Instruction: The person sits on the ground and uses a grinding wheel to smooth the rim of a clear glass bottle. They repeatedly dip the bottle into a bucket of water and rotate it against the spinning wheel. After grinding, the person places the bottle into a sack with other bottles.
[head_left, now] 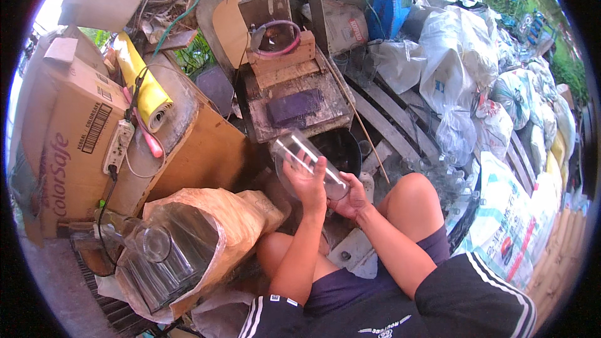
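Between my two hands, above my lap, a clear glass cylinder (293, 145) like a tall jar or bottle body is held at a slant. Its upper end points away to the left. My left hand (308, 183) is wrapped around its side from below. The fingers of my right hand (352, 199) close on its lower end, nearer my right knee. Just beyond the glass is a worn chair-like stand bearing a flat dark purple block (294, 107). Behind that block sits a wooden block (285, 62) with a pink-rimmed ring (275, 39) against it. A dark basin (345, 149) is partly hidden beneath the glass.
At the left, a brown paper sack (241, 216) holds clear glassware (156, 244). Behind it stand a cardboard box (81, 112), a power strip (119, 144) with cables and a yellow roll (143, 84). Filled plastic sacks (454, 50) and wooden slats (391, 109) crowd the right.
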`<state>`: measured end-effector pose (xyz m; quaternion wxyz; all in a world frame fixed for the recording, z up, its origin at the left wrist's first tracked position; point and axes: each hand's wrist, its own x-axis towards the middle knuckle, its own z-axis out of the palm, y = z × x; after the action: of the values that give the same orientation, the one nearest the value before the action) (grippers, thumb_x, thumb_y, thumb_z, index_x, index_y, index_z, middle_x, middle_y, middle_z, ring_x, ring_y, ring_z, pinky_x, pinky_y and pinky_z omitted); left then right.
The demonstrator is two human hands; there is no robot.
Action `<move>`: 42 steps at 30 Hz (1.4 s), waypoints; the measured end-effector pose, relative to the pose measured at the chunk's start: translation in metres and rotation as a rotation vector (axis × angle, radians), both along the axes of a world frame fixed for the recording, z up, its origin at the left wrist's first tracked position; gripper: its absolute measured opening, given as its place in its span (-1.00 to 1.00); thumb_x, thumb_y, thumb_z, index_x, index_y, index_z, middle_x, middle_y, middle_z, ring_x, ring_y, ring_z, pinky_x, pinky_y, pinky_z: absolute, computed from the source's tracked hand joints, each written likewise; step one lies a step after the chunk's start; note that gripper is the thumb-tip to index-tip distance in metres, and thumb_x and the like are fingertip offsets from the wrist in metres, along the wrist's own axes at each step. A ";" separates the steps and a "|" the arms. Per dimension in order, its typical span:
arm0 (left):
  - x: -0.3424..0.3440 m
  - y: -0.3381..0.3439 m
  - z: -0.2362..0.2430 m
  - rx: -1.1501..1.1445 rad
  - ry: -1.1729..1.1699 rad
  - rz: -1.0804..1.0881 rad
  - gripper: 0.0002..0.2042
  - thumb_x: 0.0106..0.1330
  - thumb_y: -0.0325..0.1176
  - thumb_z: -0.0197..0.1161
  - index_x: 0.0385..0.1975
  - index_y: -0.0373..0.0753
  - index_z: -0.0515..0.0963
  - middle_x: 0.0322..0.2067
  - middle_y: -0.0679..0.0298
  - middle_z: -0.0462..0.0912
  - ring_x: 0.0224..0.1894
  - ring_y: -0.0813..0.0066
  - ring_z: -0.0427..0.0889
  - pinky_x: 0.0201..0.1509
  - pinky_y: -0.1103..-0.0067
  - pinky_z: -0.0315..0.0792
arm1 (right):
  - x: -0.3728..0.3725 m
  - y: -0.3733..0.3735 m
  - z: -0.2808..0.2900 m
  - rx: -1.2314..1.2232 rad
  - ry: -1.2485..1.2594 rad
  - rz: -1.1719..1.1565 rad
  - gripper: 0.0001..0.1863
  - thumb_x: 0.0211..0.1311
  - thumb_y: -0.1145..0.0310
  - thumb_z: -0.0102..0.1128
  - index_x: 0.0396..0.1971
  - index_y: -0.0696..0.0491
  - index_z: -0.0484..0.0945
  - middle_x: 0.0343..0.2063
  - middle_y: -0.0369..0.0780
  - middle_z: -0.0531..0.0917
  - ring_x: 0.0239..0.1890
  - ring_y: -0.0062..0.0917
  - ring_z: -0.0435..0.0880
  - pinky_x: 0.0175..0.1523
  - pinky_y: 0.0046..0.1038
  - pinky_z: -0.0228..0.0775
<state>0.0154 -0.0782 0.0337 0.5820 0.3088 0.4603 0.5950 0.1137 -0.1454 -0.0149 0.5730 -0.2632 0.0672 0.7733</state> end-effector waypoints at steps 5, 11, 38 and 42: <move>0.010 0.004 0.011 -0.030 -0.055 -0.088 -0.19 0.23 -0.60 0.53 0.43 -0.24 0.17 0.08 0.11 0.52 0.08 0.34 0.62 0.08 0.49 0.62 | 0.027 0.024 0.046 0.138 -0.735 0.217 -0.45 0.49 -0.05 0.17 0.22 0.08 0.59 0.07 -0.16 0.71 0.08 -0.32 0.68 0.19 -0.24 0.48; 0.012 0.014 0.012 0.067 0.032 -0.031 -0.16 0.19 -0.59 0.56 0.44 -0.23 0.19 0.10 0.15 0.54 0.04 0.41 0.63 0.17 0.45 0.56 | 0.112 0.069 0.059 -0.040 -2.306 -0.059 -0.38 0.39 -0.02 0.30 0.21 0.16 0.48 -0.08 0.03 0.69 0.10 -0.03 0.65 0.25 -0.10 0.45; -0.021 0.024 0.014 0.115 0.292 -0.088 -0.25 0.17 -0.49 0.59 0.30 -0.28 0.24 -0.10 0.17 0.58 -0.31 0.50 0.66 -0.19 0.54 0.59 | 0.171 -0.008 0.319 0.251 -2.841 0.133 -0.80 0.43 0.27 0.19 -0.19 0.08 0.68 -0.32 -0.04 0.74 -0.25 -0.06 0.74 -0.16 -0.08 0.53; -0.029 0.024 0.005 0.087 0.273 -0.113 -0.26 0.15 -0.45 0.60 0.29 -0.28 0.28 -0.11 0.19 0.59 -0.32 0.51 0.64 -0.19 0.53 0.59 | 0.159 0.050 0.359 0.324 -3.075 0.297 -0.78 0.44 0.21 0.14 -0.26 0.03 0.66 -0.33 -0.06 0.74 -0.24 -0.06 0.75 -0.15 -0.03 0.56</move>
<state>-0.0138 -0.0540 0.0388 0.5327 0.4372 0.4910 0.5329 0.2731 -0.0952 0.3445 0.0299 -0.7165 -0.6718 -0.1852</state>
